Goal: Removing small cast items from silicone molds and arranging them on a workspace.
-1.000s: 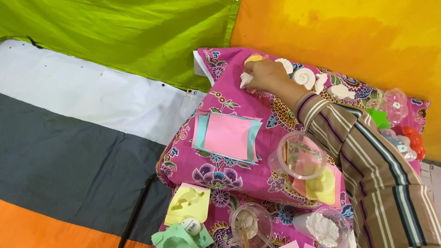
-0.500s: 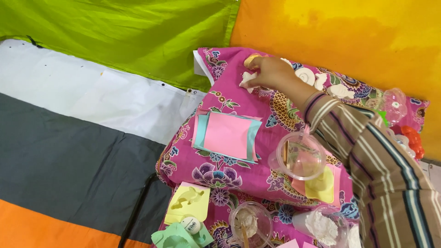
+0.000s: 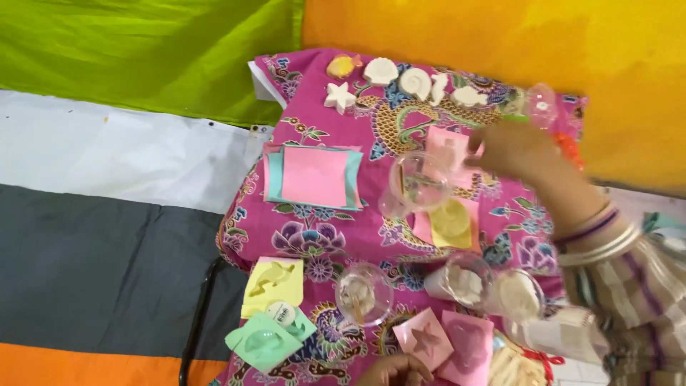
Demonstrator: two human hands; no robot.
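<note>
My right hand (image 3: pixel 516 149) hovers, blurred, over the right part of a pink patterned cloth (image 3: pixel 321 239), above a pink mould (image 3: pixel 444 145) and beside a tilted clear cup (image 3: pixel 420 180). It holds nothing that I can see. A white star cast (image 3: pixel 339 96) lies alone near the cloth's far edge, next to a yellow cast (image 3: pixel 341 66) and a row of white shell casts (image 3: pixel 416 81). Only the knuckles of my left hand (image 3: pixel 395 370) show at the bottom edge, touching or just short of a pink star mould (image 3: pixel 425 337).
A stack of pink and teal paper squares (image 3: pixel 314 176) lies mid-cloth. Yellow (image 3: pixel 273 284) and green (image 3: pixel 263 341) moulds sit at the front left, with clear cups (image 3: pixel 364 292) of white mix and a pink heart mould (image 3: pixel 466 344) at the front. Green, yellow and grey sheets surround the cloth.
My right hand has left the white star cast at the far edge and pulled back to the right. The view has shifted, bringing the front of the cloth and my left hand into sight.
</note>
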